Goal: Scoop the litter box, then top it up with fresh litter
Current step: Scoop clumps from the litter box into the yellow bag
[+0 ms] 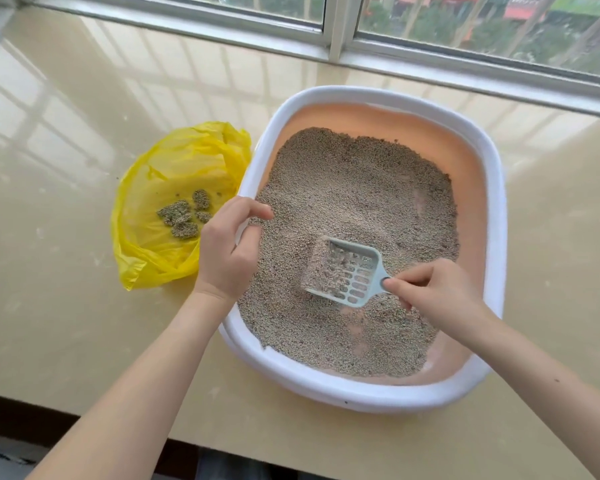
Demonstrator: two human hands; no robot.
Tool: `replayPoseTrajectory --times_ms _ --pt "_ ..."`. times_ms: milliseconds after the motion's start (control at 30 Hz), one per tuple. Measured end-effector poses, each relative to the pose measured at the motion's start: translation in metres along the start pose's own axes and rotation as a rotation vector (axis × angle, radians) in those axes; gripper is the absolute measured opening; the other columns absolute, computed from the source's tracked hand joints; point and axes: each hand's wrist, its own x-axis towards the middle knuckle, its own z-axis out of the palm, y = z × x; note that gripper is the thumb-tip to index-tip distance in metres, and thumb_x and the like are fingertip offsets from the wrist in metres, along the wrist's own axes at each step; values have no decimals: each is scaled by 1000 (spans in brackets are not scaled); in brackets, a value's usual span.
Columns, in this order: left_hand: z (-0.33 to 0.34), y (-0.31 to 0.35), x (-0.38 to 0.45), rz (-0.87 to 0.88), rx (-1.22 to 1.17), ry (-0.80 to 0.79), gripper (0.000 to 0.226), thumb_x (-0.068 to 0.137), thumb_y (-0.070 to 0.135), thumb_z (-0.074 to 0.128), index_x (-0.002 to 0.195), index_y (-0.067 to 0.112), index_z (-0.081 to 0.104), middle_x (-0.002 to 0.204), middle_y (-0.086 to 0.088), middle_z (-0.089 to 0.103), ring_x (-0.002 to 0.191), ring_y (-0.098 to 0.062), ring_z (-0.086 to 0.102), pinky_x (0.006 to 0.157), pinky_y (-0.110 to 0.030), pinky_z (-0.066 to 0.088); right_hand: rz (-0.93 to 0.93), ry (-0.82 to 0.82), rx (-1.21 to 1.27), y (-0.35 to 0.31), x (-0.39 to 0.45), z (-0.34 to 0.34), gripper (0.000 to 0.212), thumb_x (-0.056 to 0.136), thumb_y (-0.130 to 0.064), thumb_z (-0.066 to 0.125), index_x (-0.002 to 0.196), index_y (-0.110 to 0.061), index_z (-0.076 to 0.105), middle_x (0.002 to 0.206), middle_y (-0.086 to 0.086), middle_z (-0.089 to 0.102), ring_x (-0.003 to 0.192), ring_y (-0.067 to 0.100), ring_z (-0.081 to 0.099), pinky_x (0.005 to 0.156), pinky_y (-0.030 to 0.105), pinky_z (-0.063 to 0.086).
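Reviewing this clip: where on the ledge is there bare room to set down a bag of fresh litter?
Bare ledge lies left of the yellow bag, up to the window frame, and right of the litter box. It is crowded between bag and box, where the left hand grips the rim.

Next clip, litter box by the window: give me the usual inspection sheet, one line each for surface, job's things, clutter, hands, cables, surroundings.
Surface: glossy beige ledge, faint specks on it.
Job's things: white-rimmed litter box with peach interior, litter spread unevenly, bare floor patches showing; pale blue slotted scoop in the litter, part-filled; yellow plastic bag lying open left of the box, holding several clumps.
Clutter: nothing seen.
Hands: left hand grips the box's left rim; right hand holds the scoop's handle.
Cables: nothing seen.
Surroundings: window frame along the far edge, trees and buildings outside. No fresh-litter supply in view.
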Motion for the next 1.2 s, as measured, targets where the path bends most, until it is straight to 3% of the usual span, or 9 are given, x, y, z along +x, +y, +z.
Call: replayPoseTrajectory --times_ms 67,200,300,467,567,733,867,1000,1200 --pt "1 0 0 2 -5 3 24 80 -5 46 87 6 65 92 -5 66 97 -19 62 88 -40 48 1 12 6 1 0 -2 41 85 -34 67 47 -20 62 46 6 55 39 12 41 50 27 35" --pt "1 -1 0 1 -8 4 24 80 -9 47 87 6 65 92 -6 66 96 -20 63 86 -41 49 -7 -70 -84 -4 -2 2 36 84 -34 67 56 -11 67 46 5 56 38 9 39 46 24 32" --pt "1 -1 0 -19 -21 -1 23 81 -9 47 86 4 65 91 -7 66 95 -21 63 86 -42 48 -1 -142 -106 -8 -5 11 30 84 -34 67 61 -16 72 47 4 58 39 9 37 48 24 33" --pt "0 0 0 -39 -42 15 23 80 -7 44 85 3 65 90 -8 67 89 -24 62 80 -41 48 -52 -174 -400 -22 -2 26 50 85 -35 64 46 -13 42 41 0 39 42 15 32 46 27 28" --pt "-1 2 0 -47 -78 21 25 81 -2 41 85 1 65 89 -11 67 90 -24 62 81 -39 47 -42 -137 -481 -30 -2 37 52 88 -33 62 45 -14 38 39 -3 33 41 15 33 43 25 27" --pt "-1 0 0 -64 -121 29 30 85 5 36 86 0 65 90 -11 67 94 -22 62 85 -38 47 -62 -134 -377 -47 5 80 37 91 -34 59 58 -16 61 43 -6 43 39 11 37 43 22 29" --pt "-2 1 0 -70 -128 21 32 85 12 35 87 1 65 90 -10 67 94 -22 62 86 -38 47 -78 -205 -248 -45 30 75 39 89 -37 62 53 -21 62 43 -4 42 42 14 32 43 21 27" --pt "-3 2 1 -76 -136 25 30 85 7 36 86 1 65 90 -10 67 95 -21 62 87 -37 47 -163 -259 -140 -37 40 68 19 87 -38 65 77 -28 77 52 3 57 45 9 35 43 18 27" --pt "-4 1 1 -72 -137 20 29 86 1 36 86 0 65 92 -10 67 97 -18 63 88 -30 46 -135 -272 161 -31 37 64 10 85 -29 69 81 -28 78 54 1 60 47 9 38 47 21 32"
